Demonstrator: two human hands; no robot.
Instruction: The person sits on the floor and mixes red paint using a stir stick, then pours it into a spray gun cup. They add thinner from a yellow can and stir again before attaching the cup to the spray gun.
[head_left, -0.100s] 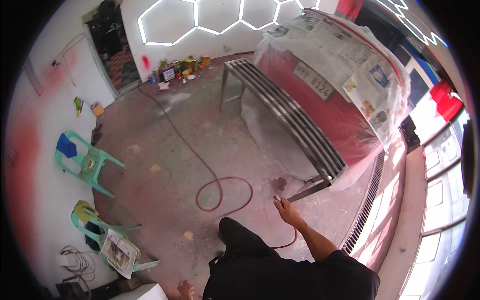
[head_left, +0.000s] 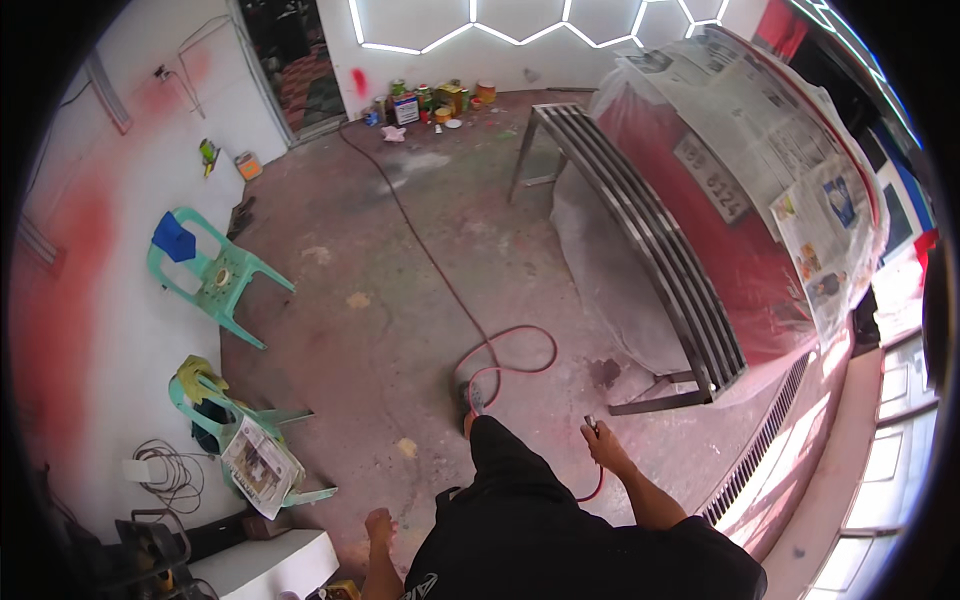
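My right hand point(head_left: 606, 446) is wrapped round the metal coupling point(head_left: 591, 423) on the end of a red air hose point(head_left: 598, 484), held above the floor. From that hand the hose drops and passes behind my dark clothing. A loop of hose point(head_left: 553, 345) lies on the floor ahead, by my foot point(head_left: 472, 405). My left hand point(head_left: 380, 524) hangs low beside my body with its fingers curled in, and nothing shows in it. To the right of the hose loop stands a slatted metal bench point(head_left: 640, 225), closest to my right hand.
A red car point(head_left: 655, 150) masked with newspaper and plastic sheeting stands behind the bench. Along the left wall are two green plastic chairs point(head_left: 222, 285), one with newspaper point(head_left: 262, 465). Paint cans point(head_left: 405, 108) line the back wall. A floor grate point(head_left: 757, 440) runs at right.
The view has turned left and I have stepped forward. My left hand now shows more fully at the lower edge. My right hand still grips the hose coupling.
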